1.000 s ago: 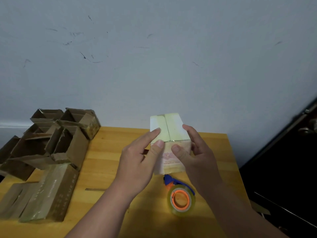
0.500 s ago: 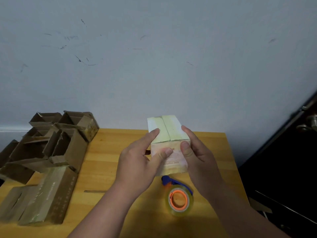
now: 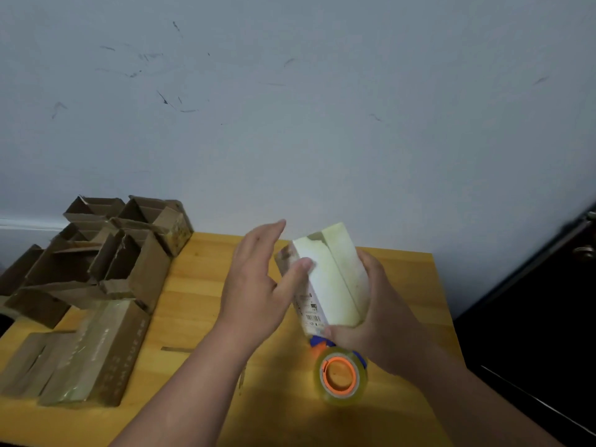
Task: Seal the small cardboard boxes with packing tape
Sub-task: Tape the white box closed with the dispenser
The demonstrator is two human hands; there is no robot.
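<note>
A small pale taped box (image 3: pixel 332 279) is tilted above the wooden table (image 3: pixel 200 304), its seamed face turned up toward me. My right hand (image 3: pixel 374 314) grips it from the right side and underneath. My left hand (image 3: pixel 258 282) has its thumb pressed on the box's left edge while the fingers spread away from it. A roll of clear packing tape (image 3: pixel 340 375) with an orange core and blue dispenser lies flat on the table just below the box.
Several open brown cardboard boxes (image 3: pixel 106 250) are piled at the table's back left. A taped brown box (image 3: pixel 96 353) lies in front of them, with a flattened one at its left. A dark door (image 3: pixel 548 317) stands at the right.
The box has been turned and tipped, its seamed face now facing me and leaning right. My left fingers have lifted off it; my right hand has shifted under its lower end.
</note>
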